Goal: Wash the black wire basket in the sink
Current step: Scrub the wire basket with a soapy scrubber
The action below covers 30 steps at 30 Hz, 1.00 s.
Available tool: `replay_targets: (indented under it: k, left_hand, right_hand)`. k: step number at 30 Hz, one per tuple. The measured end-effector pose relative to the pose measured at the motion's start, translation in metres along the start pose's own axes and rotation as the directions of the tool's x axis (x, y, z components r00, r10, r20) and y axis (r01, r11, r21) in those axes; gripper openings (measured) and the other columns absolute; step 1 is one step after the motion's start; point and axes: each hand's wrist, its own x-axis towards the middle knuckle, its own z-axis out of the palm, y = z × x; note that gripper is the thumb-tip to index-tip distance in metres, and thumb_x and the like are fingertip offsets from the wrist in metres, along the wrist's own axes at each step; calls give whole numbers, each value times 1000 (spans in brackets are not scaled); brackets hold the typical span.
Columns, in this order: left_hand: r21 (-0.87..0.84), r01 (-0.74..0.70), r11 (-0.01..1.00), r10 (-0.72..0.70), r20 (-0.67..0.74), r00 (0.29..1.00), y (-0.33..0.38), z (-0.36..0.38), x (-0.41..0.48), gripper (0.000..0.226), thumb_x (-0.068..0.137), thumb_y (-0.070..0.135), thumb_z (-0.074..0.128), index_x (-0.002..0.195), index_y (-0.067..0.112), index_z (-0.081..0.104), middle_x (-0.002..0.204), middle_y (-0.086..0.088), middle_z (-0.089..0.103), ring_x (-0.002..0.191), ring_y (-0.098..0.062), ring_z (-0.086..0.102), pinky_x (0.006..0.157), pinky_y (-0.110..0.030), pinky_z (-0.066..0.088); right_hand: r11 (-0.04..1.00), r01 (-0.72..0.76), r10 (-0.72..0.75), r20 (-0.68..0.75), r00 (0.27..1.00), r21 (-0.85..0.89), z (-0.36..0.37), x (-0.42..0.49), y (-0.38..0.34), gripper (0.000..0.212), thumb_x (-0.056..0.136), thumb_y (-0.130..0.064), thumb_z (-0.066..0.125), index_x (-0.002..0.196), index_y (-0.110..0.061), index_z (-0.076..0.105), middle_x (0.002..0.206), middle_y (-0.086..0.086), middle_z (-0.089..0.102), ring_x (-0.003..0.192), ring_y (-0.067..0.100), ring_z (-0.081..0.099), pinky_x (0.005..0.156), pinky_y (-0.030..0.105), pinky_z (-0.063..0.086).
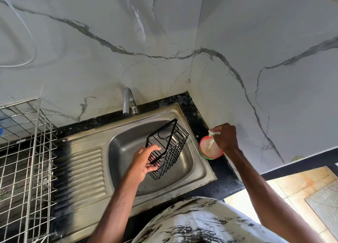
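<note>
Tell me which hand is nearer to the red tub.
Right. The right hand is directly over the red tub, pinching a pale scrub; the left hand is away from it, over the sink, holding the basket.

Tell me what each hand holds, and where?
Left hand grips the black wire basket by its frame; right hand pinches a pale scrubber by its top.

The sink sat in the table, and the tap stood behind it. Over the sink the left hand gripped the wire basket, which was tilted. Left of the sink stood the dish rack. Just right of the sink a tub sat on the table, and the right hand was over it, pinching a wad.
</note>
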Motion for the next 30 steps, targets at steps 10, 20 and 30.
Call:
replay_targets:
  k: [10,20,30]
  left_hand:
    - [7,12,1000,-12,-9,1000,3,2,-2,44,74,25,87,110,19,63,124,-24,61,108,-42,67,75,-44,61]
    - [-17,25,1000,-25,7,1000,3,3,-5,45,78,22,85,115,14,62,118,-24,64,104,-41,69,79,-45,60]
    - [-22,27,999,-27,1,1000,1,1,-4,47,78,20,84,118,12,62,109,-21,63,97,-38,68,95,-55,59]
  right_hand:
    - [1000,-14,14,-2,1000,-28,-4,-2,-3,24,77,11,67,91,-3,80,92,7,75,85,13,67,70,4,43]
    - [978,-101,126,129,984,-181,12,3,22,35,80,-8,80,114,-3,73,117,12,72,113,29,65,88,18,39]
    - [965,-142,177,144,974,-222,30,-1,56,54,68,-21,75,109,13,68,109,32,68,105,47,65,95,43,47]
